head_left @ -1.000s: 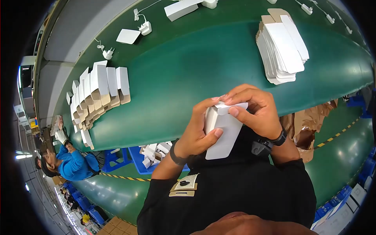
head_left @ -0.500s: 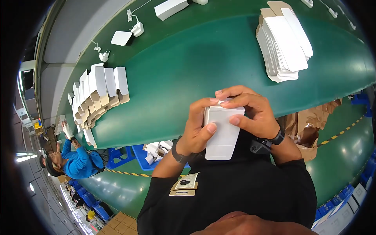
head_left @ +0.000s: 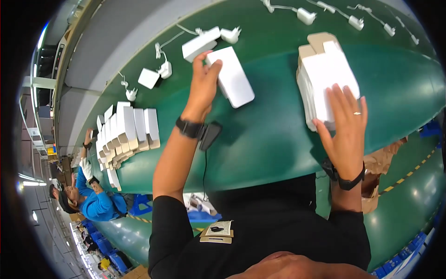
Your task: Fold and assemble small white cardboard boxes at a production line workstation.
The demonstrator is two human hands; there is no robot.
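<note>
Step in hand: likely placing of white box point(head_left: 234, 81), upper middle of frame, and pick-up of flat carton. Left hand point(head_left: 202, 86), arm stretched upward, pinches box between thumb and fingers. Right hand point(head_left: 346, 114), right of frame, palm down, fingers extended, slightly spread over carton stack point(head_left: 325, 69), gripping nothing. Next move calls for loosening left pinch, curling right fingers round top carton.
</note>
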